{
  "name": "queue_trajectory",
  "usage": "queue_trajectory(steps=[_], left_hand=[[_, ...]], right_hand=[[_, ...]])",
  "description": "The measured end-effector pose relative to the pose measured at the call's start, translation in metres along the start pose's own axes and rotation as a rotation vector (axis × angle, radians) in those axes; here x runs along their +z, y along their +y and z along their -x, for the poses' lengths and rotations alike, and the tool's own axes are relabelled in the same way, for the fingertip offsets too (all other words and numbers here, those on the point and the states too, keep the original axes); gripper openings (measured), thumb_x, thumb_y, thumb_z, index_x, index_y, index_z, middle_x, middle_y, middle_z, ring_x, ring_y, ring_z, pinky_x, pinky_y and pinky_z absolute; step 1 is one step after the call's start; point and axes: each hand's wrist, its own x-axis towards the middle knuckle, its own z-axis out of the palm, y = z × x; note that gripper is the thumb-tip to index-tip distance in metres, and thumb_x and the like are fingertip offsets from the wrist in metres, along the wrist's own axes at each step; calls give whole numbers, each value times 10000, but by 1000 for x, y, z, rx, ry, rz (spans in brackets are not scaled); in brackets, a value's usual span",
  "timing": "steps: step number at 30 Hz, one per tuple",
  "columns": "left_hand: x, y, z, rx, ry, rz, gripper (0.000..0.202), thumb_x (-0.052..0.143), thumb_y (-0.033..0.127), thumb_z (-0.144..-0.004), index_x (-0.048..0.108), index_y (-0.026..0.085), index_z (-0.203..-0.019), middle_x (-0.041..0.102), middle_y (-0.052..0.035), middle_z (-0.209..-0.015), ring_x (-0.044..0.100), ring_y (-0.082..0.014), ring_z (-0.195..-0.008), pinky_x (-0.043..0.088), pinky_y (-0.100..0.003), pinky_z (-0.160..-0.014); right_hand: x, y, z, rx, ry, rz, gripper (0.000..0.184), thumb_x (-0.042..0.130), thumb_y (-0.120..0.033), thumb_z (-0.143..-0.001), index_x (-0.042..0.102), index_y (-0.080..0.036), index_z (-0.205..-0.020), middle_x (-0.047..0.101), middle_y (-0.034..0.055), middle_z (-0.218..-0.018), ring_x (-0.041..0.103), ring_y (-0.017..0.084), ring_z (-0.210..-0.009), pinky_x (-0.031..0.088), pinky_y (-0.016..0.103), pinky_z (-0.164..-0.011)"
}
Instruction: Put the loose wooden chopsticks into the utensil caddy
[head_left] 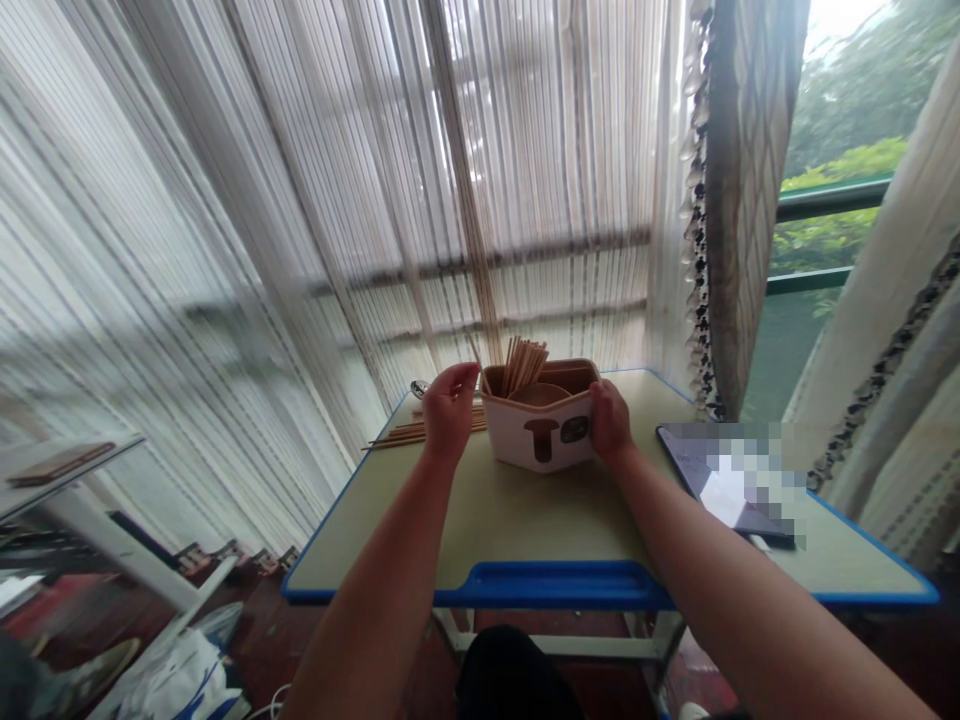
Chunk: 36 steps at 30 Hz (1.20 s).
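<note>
A white utensil holder [541, 432] with a brown mushroom picture stands at the far middle of the small desk [525, 520]. A bundle of wooden chopsticks [523, 364] sticks up from its back compartment. My left hand [448, 405] is at the holder's left rim with fingers curled, pinching what looks like a single chopstick [475, 358]. My right hand [610, 421] is closed on the holder's right side. More chopsticks [405, 433] lie flat on the desk left of my left hand.
A dark tablet or notebook [720, 475] lies on the desk's right part. The desk has a blue rim and a blue front tray [551, 583]. Striped curtains hang behind. A white shelf [60, 470] and bags stand at lower left.
</note>
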Motion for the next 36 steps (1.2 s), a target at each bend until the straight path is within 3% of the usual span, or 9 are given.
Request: queue_trajectory(steps=[4,8,11,14,20,22,26,30,36], left_hand=[[11,-4,11,144,-89,-236,242,511,342,-857,681,186,-932,667,-68,-945,596,-173,-925,472,-328,-852],[18,-8,18,234,-82,-270,305,417,325,-905,637,181,-1059,615,-94,-1080,540,-185,-1055,417,-354,-951],[19,-13,18,230,-61,-256,346,350,313,-928,567,165,-1153,581,-113,-1150,520,-182,-1094,417,-354,-954],[19,-20,18,191,-133,-288,348,330,307,-931,561,160,-1146,598,-106,-1129,529,-177,-1081,414,-344,-958],[25,-39,30,-54,-384,-611,415,270,236,-911,538,107,-1201,586,-141,-1178,511,-193,-1132,370,-327,-999],[25,-50,34,-210,-474,-887,467,336,285,-882,482,83,-1277,510,-189,-1282,404,-273,-1252,307,-409,-1041],[15,-75,35,-504,-478,-1305,726,340,525,-836,324,62,-1395,233,-219,-1470,61,-390,-1376,169,-548,-1062],[9,-88,34,-632,-594,-1284,832,187,646,-816,277,77,-1417,224,-240,-1465,162,-401,-1356,208,-544,-1042],[18,-76,39,-589,-628,-1248,853,143,688,-796,345,114,-1394,295,-244,-1433,277,-422,-1302,264,-538,-1000]], right_hand=[[1,-2,2,-1,2,21,337,363,-503,-809,473,-207,-693,464,-20,-619,417,152,-614,302,284,-565],[-1,-2,2,-21,36,63,331,357,-498,-813,462,-210,-689,460,-20,-622,404,152,-613,295,286,-575],[-5,1,-2,5,88,69,340,357,-502,-817,464,-210,-677,442,-23,-610,394,149,-596,284,288,-566],[-9,5,-9,20,152,67,371,345,-518,-828,465,-209,-661,425,-24,-592,380,148,-581,272,291,-553],[-8,7,-14,17,158,169,373,333,-503,-847,473,-203,-674,466,1,-635,405,167,-618,273,304,-581],[-7,6,-13,14,144,192,366,326,-496,-855,467,-208,-679,469,5,-639,408,173,-621,271,307,-582],[-6,8,-11,-20,136,179,371,291,-500,-872,445,-216,-689,464,0,-652,411,170,-631,280,303,-587],[-4,15,-11,-53,121,186,387,264,-512,-884,436,-213,-708,461,-4,-677,419,168,-663,294,299,-610],[-4,21,-11,-80,124,162,393,259,-519,-894,441,-213,-727,458,-10,-691,419,165,-677,299,293,-629]])
